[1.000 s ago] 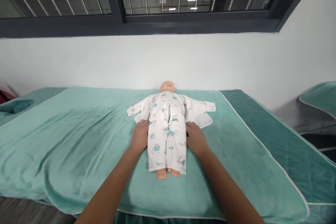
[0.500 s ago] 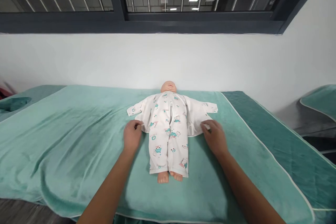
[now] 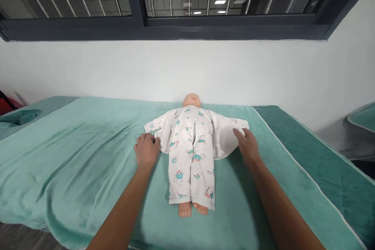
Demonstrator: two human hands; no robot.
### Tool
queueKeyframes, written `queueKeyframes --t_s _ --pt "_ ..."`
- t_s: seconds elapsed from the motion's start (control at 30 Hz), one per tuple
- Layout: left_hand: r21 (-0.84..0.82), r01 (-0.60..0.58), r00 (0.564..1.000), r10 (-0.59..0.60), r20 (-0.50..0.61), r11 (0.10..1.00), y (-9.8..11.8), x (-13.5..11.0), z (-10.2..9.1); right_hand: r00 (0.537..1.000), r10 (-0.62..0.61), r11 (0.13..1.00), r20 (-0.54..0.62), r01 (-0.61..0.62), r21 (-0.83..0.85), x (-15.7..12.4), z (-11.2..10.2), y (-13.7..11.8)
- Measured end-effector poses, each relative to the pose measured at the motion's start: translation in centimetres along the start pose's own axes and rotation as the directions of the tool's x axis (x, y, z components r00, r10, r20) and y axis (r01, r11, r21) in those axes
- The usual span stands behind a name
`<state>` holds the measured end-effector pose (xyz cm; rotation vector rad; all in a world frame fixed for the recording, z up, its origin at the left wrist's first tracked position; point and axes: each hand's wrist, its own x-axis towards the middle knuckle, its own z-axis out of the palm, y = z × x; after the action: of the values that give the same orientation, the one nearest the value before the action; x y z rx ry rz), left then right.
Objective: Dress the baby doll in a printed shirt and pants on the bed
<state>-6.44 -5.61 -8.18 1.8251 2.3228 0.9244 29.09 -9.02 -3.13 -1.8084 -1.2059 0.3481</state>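
Outward since half a second earlier, the right hand (image 3: 249, 144) had drawn one flap (image 3: 227, 140) of the white, printed cloth top (image 3: 217, 123), pinching its edge; whether the left hand (image 3: 147, 150), curled opposite, gripped cloth could not be told. Face up on the pale-green plush blanket (image 3: 88, 144), the bald plastic doll (image 3: 191, 100) seemed already dressed in top and white, teal-patterned trousers (image 3: 180, 164), leaving only splayed flaps unsettled.

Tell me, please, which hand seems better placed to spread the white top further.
Probably the right hand: it pinches an outspread edge of the white top, while the left hand, opposite, shows no clear grip.
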Motion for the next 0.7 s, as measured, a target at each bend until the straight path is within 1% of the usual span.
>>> queueKeyframes --t_s 0.03,0.07,0.1,0.13,0.17,0.2,0.27,0.3,0.33,0.37,0.47,0.53,0.6,0.63,0.7 --pt "-0.015 -0.006 1.0 0.006 0.003 1.0 -0.1 0.0 0.0 0.999 -0.043 0.993 -0.028 0.046 0.105 -0.5 0.3 -1.4" --pt "-0.035 -0.004 1.0 0.004 0.002 0.999 -0.1 0.0 -0.1 0.993 -0.109 0.971 -0.054 0.118 0.208 -1.1 0.6 -2.9" --pt "-0.07 0.007 1.0 -0.007 -0.002 0.998 -0.2 0.0 -0.1 0.979 -0.193 0.946 -0.06 0.202 0.253 -1.9 1.0 -4.5" --pt "-0.115 0.026 1.0 -0.027 -0.007 0.993 -0.3 0.0 -0.2 0.955 -0.295 0.925 -0.012 0.289 0.247 -2.8 1.3 -6.0" --pt "-0.166 0.047 0.999 -0.049 -0.011 0.985 -0.4 0.0 -0.2 0.914 -0.399 0.904 0.073 0.379 0.199 -3.8 1.7 -7.2" --pt "-0.214 0.068 0.997 -0.072 -0.013 0.974 -0.5 -0.1 -0.3 0.857 -0.487 0.873 0.169 0.47 0.131 -4.8 2.0 -8.2" --pt "-0.29 0.095 0.994 -0.104 -0.015 0.952 -0.6 -0.2 -0.4 0.746 -0.594 0.784 0.302 0.62 0.012 -6.6 2.6 -9.0" --pt "-0.314 0.1 0.994 -0.111 -0.017 0.944 -0.6 -0.3 -0.4 0.712 -0.619 0.747 0.333 0.664 -0.032 -7.3 2.8 -8.9" --pt "-0.333 0.102 0.993 -0.115 -0.02 0.938 -0.6 -0.5 -0.4 0.699 -0.632 0.724 0.336 0.686 -0.066 -7.9 2.9 -8.5" --pt "-0.356 0.102 0.993 -0.119 -0.026 0.929 -0.6 -0.6 -0.4 0.702 -0.636 0.716 0.32 0.692 -0.094 -8.4 2.9 -8.0" --pt "-0.434 0.087 0.993 -0.113 -0.035 0.897 -0.5 -0.7 -0.6 0.754 -0.612 0.74 0.237 0.652 -0.163 -8.9 2.4 -6.3" --pt "-0.483 0.065 0.995 -0.09 -0.03 0.874 -0.2 -0.6 -1.0 0.78 -0.583 0.766 0.229 0.621 -0.166 -8.8 2.0 -5.7" --pt "-0.541 0.031 0.998 -0.059 -0.035 0.841 0.6 -0.5 -1.9 0.778 -0.564 0.78 0.277 0.612 -0.13 -8.6 1.6 -5.6" --pt "-0.578 0.003 0.998 -0.042 -0.054 0.816 1.3 -0.4 -2.4 0.767 -0.561 0.782 0.311 0.615 -0.104 -8.5 1.4 -5.7" --pt "-0.648 -0.087 0.991 0.0 -0.132 0.757 3.3 -0.6 -3.8 0.735 -0.564 0.778 0.376 0.626 -0.056 -8.2 1.1 -6.1"
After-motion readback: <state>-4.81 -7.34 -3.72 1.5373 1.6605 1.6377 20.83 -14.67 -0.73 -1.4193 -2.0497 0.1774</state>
